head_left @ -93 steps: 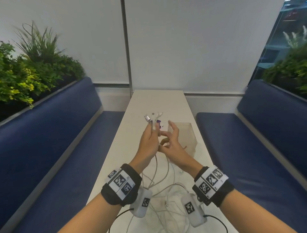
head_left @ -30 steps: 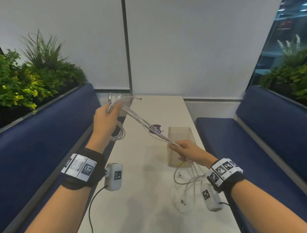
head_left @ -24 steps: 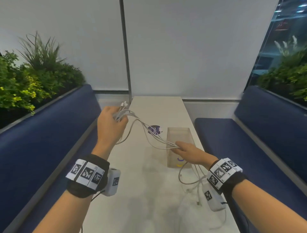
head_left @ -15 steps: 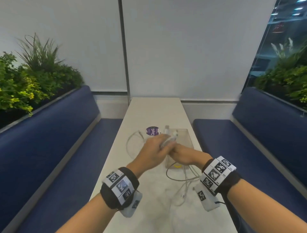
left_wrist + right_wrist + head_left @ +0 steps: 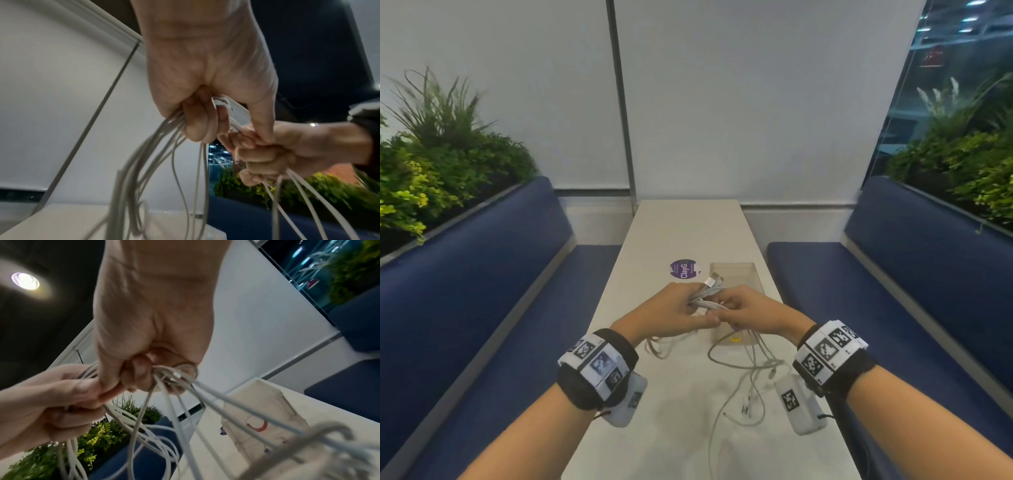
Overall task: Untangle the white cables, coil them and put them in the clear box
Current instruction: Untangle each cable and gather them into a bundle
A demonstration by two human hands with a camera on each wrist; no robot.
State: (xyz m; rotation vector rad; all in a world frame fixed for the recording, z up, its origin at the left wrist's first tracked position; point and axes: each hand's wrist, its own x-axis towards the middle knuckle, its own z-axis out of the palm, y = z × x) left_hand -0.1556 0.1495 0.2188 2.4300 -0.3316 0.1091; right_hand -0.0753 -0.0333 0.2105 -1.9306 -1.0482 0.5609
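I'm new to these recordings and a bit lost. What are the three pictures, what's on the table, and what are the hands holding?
No machine here: a person wears cameras. One picture comes from the head, looking down; the other two look along each wrist. The left hand and right hand both grip a bundle of white cables, held together above the table. Loose cable ends trail onto it. Behind the hands stand a clear box and a purple round sticker.

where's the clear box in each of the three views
Head: clear box stands on the table right of centre, just beyond both hands.
Left wrist: only a pale corner shows at the bottom edge; whether it is the box cannot be told.
Right wrist: lower right, behind the hanging white cables.
Shared landmark: the white cables bunched where both hands meet.
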